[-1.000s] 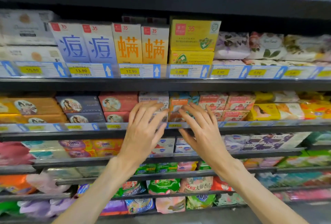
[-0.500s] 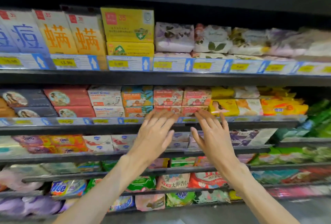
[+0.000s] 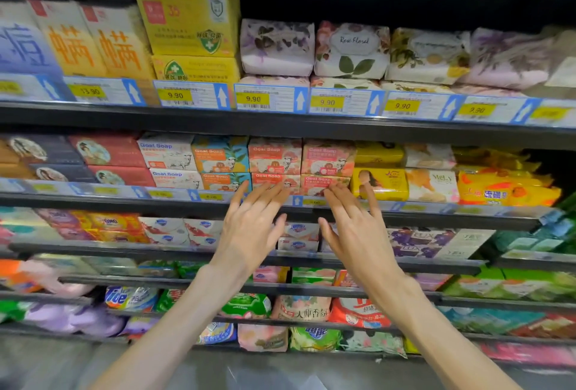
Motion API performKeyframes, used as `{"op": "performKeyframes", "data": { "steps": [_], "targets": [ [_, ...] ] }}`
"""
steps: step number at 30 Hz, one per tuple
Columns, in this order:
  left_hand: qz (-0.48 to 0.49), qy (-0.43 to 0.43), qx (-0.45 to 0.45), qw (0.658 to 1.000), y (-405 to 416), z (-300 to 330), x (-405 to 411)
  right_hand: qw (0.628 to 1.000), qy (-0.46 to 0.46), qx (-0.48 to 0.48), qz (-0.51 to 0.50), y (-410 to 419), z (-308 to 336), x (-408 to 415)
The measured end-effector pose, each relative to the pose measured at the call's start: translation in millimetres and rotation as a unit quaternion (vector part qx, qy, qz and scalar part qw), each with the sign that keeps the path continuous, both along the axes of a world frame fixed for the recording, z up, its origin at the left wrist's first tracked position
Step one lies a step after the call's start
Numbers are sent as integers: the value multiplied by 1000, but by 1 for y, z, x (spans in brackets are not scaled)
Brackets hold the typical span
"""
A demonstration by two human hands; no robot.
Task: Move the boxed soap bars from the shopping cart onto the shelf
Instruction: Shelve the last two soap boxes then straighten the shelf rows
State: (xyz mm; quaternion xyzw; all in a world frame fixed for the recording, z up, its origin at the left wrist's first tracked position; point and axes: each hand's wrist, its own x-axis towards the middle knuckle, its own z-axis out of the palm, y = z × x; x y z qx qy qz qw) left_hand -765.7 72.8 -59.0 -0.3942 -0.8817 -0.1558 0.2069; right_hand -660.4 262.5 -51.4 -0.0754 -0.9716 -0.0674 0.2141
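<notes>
Both hands were empty, fingers straight: the left hand (image 3: 249,227) and right hand (image 3: 355,233) reached the pink Goat Soap boxes (image 3: 299,168) on the middle shelf (image 3: 109,201), seemingly touching them. Squaring the stack called for light, even pushes.

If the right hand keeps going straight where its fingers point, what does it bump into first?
Probably the lower pink Goat Soap cardboard box on the black metal shelf. The open right hand has fingertips at that box's front; depth is unclear.
</notes>
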Motion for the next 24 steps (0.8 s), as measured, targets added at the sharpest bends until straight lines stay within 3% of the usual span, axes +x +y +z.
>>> {"op": "performKeyframes", "data": {
  "steps": [10, 18, 24],
  "targets": [
    [-5, -12, -1, 1000, -2, -1, -2, 1000, -4, -2, -5, -1, 1, -2],
    [-59, 51, 97, 992, -3, 12, -5, 992, 107, -16, 70, 2, 14, 2],
    [-48, 48, 72, 995, 2, 13, -12, 995, 96, -2, 22, 0, 19, -9]
  ]
}}
